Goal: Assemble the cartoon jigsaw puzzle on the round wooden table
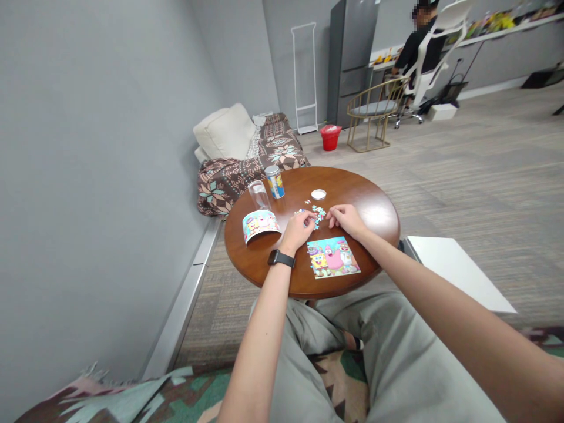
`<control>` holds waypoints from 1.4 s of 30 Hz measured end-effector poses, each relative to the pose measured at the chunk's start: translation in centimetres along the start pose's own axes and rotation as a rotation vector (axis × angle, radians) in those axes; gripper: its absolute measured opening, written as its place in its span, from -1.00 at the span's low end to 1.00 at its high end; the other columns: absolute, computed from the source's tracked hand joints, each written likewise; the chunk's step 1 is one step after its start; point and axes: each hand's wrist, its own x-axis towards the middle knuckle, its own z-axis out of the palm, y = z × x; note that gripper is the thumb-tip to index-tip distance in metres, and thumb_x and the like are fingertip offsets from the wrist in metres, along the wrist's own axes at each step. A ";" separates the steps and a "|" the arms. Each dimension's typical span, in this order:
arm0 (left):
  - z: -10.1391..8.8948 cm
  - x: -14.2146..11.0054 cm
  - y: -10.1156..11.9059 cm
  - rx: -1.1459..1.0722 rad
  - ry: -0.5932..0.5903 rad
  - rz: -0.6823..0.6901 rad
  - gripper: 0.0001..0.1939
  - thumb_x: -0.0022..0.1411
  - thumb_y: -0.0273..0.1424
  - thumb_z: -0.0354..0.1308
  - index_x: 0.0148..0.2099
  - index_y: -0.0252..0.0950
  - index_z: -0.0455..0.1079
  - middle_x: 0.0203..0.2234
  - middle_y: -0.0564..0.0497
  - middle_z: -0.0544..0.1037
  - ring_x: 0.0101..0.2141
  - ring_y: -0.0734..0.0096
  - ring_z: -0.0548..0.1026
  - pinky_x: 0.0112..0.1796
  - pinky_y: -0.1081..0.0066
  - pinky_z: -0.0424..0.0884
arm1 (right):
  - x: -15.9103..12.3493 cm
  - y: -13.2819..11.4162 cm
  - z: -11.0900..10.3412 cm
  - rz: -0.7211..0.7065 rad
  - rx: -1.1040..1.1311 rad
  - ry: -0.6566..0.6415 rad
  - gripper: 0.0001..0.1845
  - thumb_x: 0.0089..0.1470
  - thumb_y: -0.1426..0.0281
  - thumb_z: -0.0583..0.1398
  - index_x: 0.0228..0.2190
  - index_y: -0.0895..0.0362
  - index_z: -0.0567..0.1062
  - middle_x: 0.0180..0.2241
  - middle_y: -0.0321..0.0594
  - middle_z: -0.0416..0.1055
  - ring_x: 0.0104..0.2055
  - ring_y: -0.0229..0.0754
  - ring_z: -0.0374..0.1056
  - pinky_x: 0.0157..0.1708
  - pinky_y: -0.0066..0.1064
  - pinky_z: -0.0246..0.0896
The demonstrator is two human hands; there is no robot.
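Table (pixel 370 205): round and brown, it is standing right in front of you.
Picture (pixel 333 258): it is lying flat near your edge of the table.
Left hand (pixel 303 227): you are curling its fingers about half closed at the left side of the pieces (pixel 319 214); whether they are gripping one, I cannot tell.
Right hand (pixel 346 218): you are bending its fingers loosely just right of the pieces; I cannot tell if anything is held.
Pieces: they are lying loosely heaped between your hands, past the picture.
Card (pixel 261 224): it is arching up left of your left hand.
Lid (pixel 318 194): it is lying just past the pieces.
Glass (pixel 259 195): it is standing beside the can (pixel 275 183).
Sofa (pixel 282 144): it is standing past the table.
Bin (pixel 330 140): it is standing near the fridge (pixel 352 59).
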 end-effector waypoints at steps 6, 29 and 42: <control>0.0 -0.1 -0.1 -0.042 0.004 -0.043 -0.91 0.30 -0.53 0.07 -0.23 -0.27 0.38 -0.43 0.06 0.50 -0.37 0.42 0.45 -0.25 0.43 0.34 | -0.1 -0.1 0.0 -0.004 0.000 -0.006 -0.67 0.10 0.28 0.09 -0.59 0.14 0.48 -0.71 -0.23 0.42 -0.61 -0.25 0.26 -0.47 -0.43 0.18; 0.0 0.0 0.0 -0.132 -0.019 -0.050 -0.89 0.30 -0.57 0.07 -0.23 -0.26 0.32 -0.31 0.00 0.54 -0.32 0.40 0.50 -0.20 0.41 0.40 | 0.1 0.1 0.0 0.003 -0.013 -0.008 -0.69 0.06 0.25 0.10 -0.59 0.13 0.47 -0.71 -0.23 0.41 -0.61 -0.24 0.26 -0.47 -0.41 0.19; -0.1 -0.1 0.0 -0.043 -0.004 0.074 -0.84 0.31 -0.58 0.05 -0.23 -0.28 0.42 -0.23 -0.06 0.55 -0.14 0.30 0.50 -0.03 0.31 0.38 | -0.2 -0.4 -0.1 0.011 -0.019 -0.010 -0.69 0.05 0.25 0.10 -0.60 0.13 0.47 -0.71 -0.23 0.42 -0.61 -0.25 0.25 -0.48 -0.43 0.19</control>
